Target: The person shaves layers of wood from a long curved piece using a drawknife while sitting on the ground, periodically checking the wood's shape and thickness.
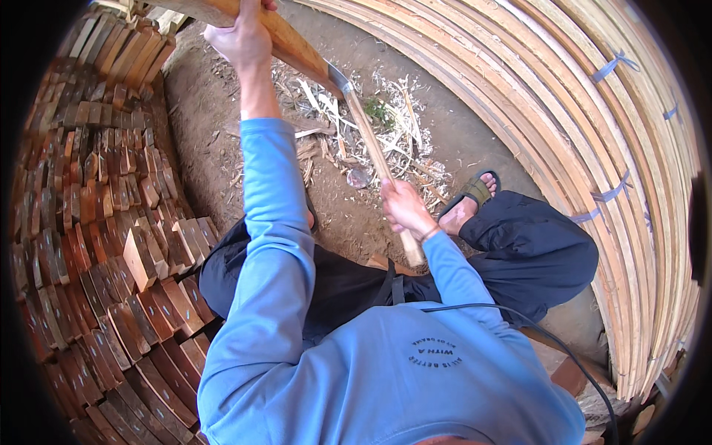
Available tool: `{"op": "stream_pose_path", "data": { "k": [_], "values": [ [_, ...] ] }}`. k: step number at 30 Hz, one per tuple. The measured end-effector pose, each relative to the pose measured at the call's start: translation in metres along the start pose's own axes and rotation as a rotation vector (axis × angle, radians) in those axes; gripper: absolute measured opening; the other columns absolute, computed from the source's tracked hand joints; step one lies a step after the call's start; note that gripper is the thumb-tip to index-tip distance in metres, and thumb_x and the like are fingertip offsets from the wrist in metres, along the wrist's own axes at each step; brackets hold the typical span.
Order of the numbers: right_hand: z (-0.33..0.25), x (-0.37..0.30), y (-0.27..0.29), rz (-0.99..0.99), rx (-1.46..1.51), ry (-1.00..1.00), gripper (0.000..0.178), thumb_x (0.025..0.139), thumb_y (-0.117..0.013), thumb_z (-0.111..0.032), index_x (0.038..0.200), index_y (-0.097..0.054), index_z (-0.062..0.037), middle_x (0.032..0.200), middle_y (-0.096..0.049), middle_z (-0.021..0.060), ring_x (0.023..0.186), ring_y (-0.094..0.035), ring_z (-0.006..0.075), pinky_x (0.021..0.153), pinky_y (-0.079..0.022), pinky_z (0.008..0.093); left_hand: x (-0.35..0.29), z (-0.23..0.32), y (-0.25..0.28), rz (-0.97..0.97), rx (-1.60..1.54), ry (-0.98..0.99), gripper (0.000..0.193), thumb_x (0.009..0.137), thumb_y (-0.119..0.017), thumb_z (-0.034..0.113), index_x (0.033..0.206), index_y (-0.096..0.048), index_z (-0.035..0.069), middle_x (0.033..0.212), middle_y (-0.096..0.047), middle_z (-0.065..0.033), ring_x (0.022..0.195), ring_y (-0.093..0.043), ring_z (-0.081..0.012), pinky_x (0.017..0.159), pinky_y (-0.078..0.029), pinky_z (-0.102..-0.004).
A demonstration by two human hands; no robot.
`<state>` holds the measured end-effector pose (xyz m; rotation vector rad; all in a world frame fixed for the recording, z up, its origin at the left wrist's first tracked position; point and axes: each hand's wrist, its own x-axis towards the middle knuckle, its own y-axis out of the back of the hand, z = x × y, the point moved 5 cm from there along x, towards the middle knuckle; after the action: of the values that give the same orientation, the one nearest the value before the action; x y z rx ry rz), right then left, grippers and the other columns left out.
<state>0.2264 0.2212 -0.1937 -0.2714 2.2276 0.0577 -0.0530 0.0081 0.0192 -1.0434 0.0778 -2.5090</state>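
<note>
My left hand [247, 48] is closed round a thick, smooth piece of wood [297, 48] at the top of the view, which slants down to the right. My right hand [406, 208] grips the lower part of a long wooden handle [368, 133]. A grey metal blade [338, 77] sits at that tool's far end, against the lower end of the wood. The blade's full shape is hidden, so I cannot tell whether it is an adze or a hatchet. Pale wood shavings [404, 133] lie on the dirt below.
Stacked short timber blocks [111, 222] fill the left side. Long, pale wooden strips [549, 111], tied with bluish bands [614, 65], stand along the right. My sandalled foot [475, 196] rests beside the shavings. A black cable [549, 326] crosses my blue shirt.
</note>
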Motion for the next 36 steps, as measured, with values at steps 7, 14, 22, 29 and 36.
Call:
{"op": "stream_pose_path", "data": {
  "k": [7, 14, 22, 29, 36],
  "values": [
    [0.009, 0.014, 0.001, -0.070, 0.125, 0.112, 0.037, 0.109, -0.042, -0.040, 0.094, -0.053, -0.0080, 0.062, -0.047, -0.0032, 0.045, -0.044, 0.0090, 0.037, -0.040, 0.0287, 0.012, 0.014, 0.001, 0.039, 0.049, -0.050, 0.024, 0.093, -0.070, 0.017, 0.088, -0.065, -0.006, 0.067, -0.066, -0.0106, 0.053, -0.063, -0.0193, 0.052, -0.052, -0.0313],
    [-0.004, 0.024, -0.007, -0.065, -0.009, 0.055, 0.033, 0.109, -0.042, -0.036, 0.097, -0.053, -0.0072, 0.062, -0.050, -0.0017, 0.045, -0.048, 0.0099, 0.037, -0.043, 0.0289, 0.024, -0.010, 0.033, 0.043, -0.075, 0.018, 0.025, 0.089, -0.071, 0.015, 0.093, -0.063, -0.009, 0.074, -0.067, -0.0165, 0.060, -0.066, -0.0248, 0.058, -0.057, -0.0371],
    [0.032, -0.015, -0.020, -0.041, -0.143, 0.095, 0.036, 0.110, -0.040, -0.036, 0.093, -0.053, -0.0071, 0.061, -0.053, 0.0010, 0.044, -0.053, 0.0132, 0.038, -0.044, 0.0310, 0.060, -0.030, 0.093, 0.191, -0.085, 0.040, 0.030, 0.086, -0.068, 0.009, 0.096, -0.059, -0.018, 0.073, -0.065, -0.0252, 0.057, -0.066, -0.0328, 0.057, -0.060, -0.0447],
    [-0.001, 0.006, -0.025, -0.085, 0.009, 0.107, 0.030, 0.110, -0.042, -0.030, 0.089, -0.046, -0.0092, 0.061, -0.043, -0.0019, 0.042, -0.041, 0.0091, 0.035, -0.038, 0.0286, 0.049, -0.024, 0.067, 0.078, -0.177, 0.017, 0.030, 0.086, -0.066, 0.010, 0.098, -0.056, -0.016, 0.073, -0.064, -0.0256, 0.060, -0.066, -0.0336, 0.057, -0.059, -0.0456],
    [-0.004, 0.014, -0.020, -0.103, 0.042, 0.085, 0.032, 0.110, -0.041, -0.032, 0.093, -0.049, -0.0058, 0.061, -0.047, -0.0010, 0.043, -0.047, 0.0105, 0.037, -0.042, 0.0285, 0.037, -0.024, 0.071, 0.052, -0.228, 0.083, 0.027, 0.086, -0.065, 0.013, 0.089, -0.058, -0.013, 0.074, -0.063, -0.0247, 0.061, -0.065, -0.0340, 0.060, -0.059, -0.0464]
  ]
}}
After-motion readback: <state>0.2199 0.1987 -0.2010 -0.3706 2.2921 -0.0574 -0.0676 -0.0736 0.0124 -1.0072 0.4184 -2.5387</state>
